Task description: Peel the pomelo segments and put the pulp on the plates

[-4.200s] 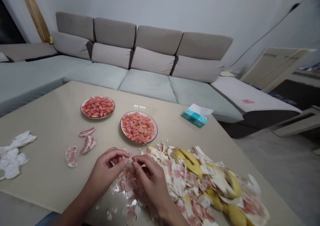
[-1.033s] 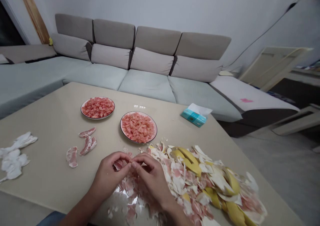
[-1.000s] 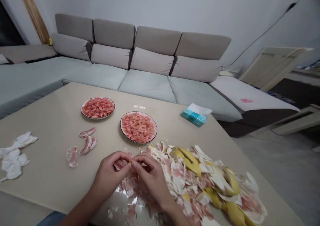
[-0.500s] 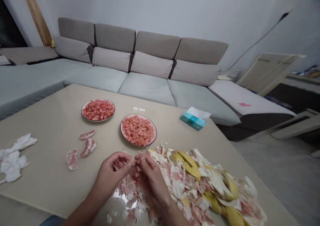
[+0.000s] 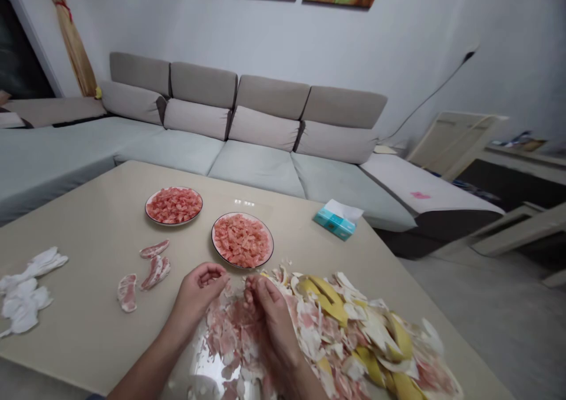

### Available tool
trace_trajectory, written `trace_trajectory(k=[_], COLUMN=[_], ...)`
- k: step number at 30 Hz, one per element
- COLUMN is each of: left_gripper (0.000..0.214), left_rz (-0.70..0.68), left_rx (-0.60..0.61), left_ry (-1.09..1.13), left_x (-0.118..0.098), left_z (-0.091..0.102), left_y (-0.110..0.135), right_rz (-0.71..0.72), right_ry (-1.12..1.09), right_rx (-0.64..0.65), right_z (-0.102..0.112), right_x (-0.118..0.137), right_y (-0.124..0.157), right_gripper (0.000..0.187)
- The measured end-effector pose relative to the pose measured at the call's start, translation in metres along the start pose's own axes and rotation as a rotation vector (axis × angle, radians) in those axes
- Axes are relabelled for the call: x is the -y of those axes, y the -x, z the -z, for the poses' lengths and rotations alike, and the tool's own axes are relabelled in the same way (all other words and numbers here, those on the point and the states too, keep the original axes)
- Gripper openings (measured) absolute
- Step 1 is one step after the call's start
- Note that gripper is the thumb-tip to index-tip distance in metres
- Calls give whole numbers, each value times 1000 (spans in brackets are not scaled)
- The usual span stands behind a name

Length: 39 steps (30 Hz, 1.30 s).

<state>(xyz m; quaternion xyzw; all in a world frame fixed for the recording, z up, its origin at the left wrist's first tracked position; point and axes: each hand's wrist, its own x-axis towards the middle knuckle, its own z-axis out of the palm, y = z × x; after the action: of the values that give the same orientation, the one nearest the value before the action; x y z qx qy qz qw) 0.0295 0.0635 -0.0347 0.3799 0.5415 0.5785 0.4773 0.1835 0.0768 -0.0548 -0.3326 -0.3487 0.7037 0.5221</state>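
My left hand (image 5: 204,287) is in a pinch, thumb against curled fingers, above the near part of the table; whatever it grips is too small to make out. To its right, a short gap away, my right hand (image 5: 270,308) has its fingers curled in under the thumb, and their contents are hidden. Below both hands lie pink and white scraps of pomelo membrane (image 5: 234,335). Just beyond them stands a plate (image 5: 213,248) heaped with pink pomelo flesh (image 5: 243,241). Several unpeeled pomelo segments (image 5: 154,272) lie left of my left hand.
A second plate (image 5: 147,212) of pomelo pieces stands farther back left. Pomelo rind (image 5: 325,297) and pith spread to the right. A blue tissue pack (image 5: 335,222) sits at the far right, crumpled white tissues (image 5: 26,297) at the left. A sofa (image 5: 256,161) stands behind the table.
My hands have moved slightly apart, where before their fingertips nearly met over a bit of pomelo. The view has tilted up, so wall pictures now show.
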Motion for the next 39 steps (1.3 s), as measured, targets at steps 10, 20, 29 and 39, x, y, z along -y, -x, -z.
trace_trajectory(k=[10, 20, 29, 39], left_gripper=[15, 35, 10, 28], left_rz=[-146, 98, 338, 197], left_rx=[-69, -114, -156, -72], left_ry=[-57, 329, 887, 764], left_x=[-15, 0, 31, 11], left_z=[-33, -1, 8, 33], left_y=[-123, -25, 11, 10], right_rz=[128, 129, 298, 286], right_ry=[116, 400, 1158, 1234], right_rx=[-52, 79, 49, -9], right_z=[6, -8, -43, -38], right_x=[7, 28, 59, 66], right_y=[-2, -13, -121, -132], right_gripper=[22, 24, 12, 20])
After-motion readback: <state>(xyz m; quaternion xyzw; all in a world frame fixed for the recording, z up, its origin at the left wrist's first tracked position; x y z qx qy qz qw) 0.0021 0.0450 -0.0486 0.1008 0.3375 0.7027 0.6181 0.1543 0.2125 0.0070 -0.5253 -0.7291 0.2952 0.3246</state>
